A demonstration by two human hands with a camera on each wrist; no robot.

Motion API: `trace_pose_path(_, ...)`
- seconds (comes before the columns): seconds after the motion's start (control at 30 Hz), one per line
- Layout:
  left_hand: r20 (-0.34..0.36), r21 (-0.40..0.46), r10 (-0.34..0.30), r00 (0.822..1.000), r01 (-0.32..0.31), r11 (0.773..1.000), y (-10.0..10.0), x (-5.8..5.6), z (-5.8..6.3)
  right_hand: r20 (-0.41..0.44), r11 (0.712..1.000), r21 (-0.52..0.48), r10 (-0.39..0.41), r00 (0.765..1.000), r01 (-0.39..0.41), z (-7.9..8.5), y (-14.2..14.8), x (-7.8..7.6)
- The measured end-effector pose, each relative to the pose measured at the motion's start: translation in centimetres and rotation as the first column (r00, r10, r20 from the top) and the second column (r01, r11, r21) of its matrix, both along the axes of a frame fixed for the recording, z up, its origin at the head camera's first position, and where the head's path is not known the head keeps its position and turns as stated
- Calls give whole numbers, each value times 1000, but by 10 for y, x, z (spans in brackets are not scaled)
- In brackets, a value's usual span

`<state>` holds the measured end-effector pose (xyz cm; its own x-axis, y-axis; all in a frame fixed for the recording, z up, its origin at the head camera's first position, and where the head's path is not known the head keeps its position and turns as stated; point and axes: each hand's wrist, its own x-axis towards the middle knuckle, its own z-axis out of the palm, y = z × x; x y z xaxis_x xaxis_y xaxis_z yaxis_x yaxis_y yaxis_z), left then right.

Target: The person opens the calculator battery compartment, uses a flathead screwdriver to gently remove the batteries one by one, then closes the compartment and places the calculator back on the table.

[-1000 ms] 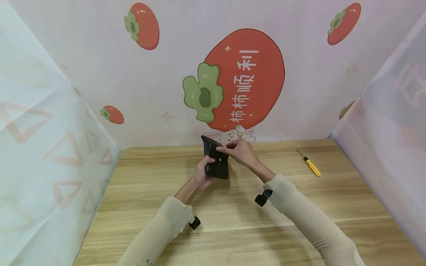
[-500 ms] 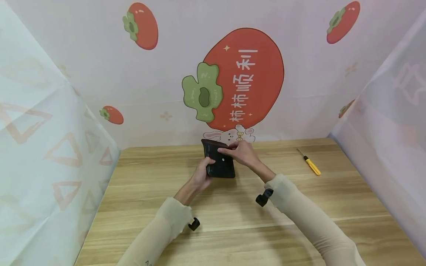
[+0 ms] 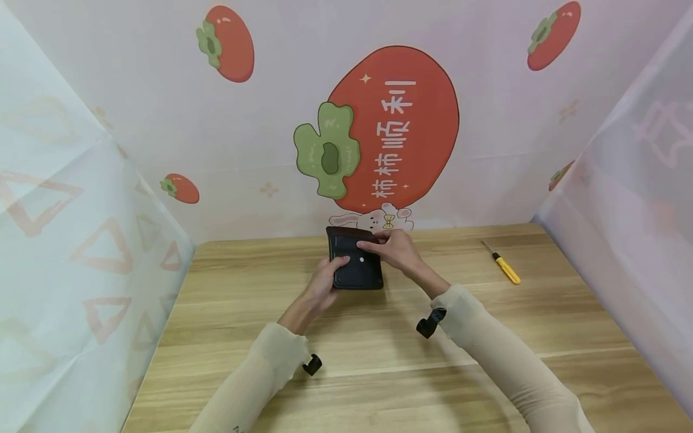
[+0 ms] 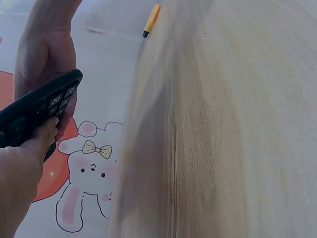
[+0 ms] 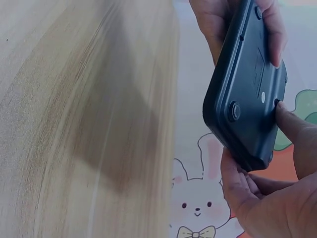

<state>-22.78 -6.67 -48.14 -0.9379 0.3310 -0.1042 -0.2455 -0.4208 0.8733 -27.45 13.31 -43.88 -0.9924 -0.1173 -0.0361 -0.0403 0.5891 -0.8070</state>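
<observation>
A black calculator (image 3: 354,278) is held above the far part of the table, its back turned toward the head camera. My left hand (image 3: 320,284) grips its left edge, thumb across the back. At the upper right edge, my right hand (image 3: 399,250) pinches it between thumb and fingers. Number keys show on the calculator's front (image 4: 37,111) in the left wrist view, with the left fingers against them. Round feet and a small white spot mark the calculator's back (image 5: 250,106) in the right wrist view, where my right thumb touches it.
A yellow-handled screwdriver (image 3: 507,269) lies on the wooden table (image 3: 368,385) at the right. Behind stands a white sheet (image 3: 260,138) printed with persimmons and a rabbit. Further sheets close off the left and right sides.
The calculator has turned so that its back faces the head camera more squarely, and its top edge sits slightly lower. Both hands keep hold of it. The screwdriver lies as before.
</observation>
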Motion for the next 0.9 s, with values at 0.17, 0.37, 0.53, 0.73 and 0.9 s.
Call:
trace_pose_path(0.17, -11, -1, 7, 1000, -7, 1000, -2, -2, 0, -14, 1000, -5, -23, 1000, 23, 2, 0, 2)
trace_pose_path(0.37, -1, 9, 37, 999, -37, 999, -6, -4, -2, -8, 998, -39, -52, 999, 52, 2, -1, 5)
trace_pose_path(0.53, 14, -11, 73, 997, -73, 997, -7, -4, -4, 13, 996, -67, -59, 998, 60, 1, -2, 7)
trace_pose_path(0.73, 28, -1, 94, 995, -94, 996, -6, -2, -8, 84, 988, -140, -60, 995, 71, -1, 0, 9)
trace_pose_path(0.9, 42, 11, 109, 993, -110, 994, -6, 1, -11, 142, 979, -190, -47, 989, 74, -5, 0, 9)
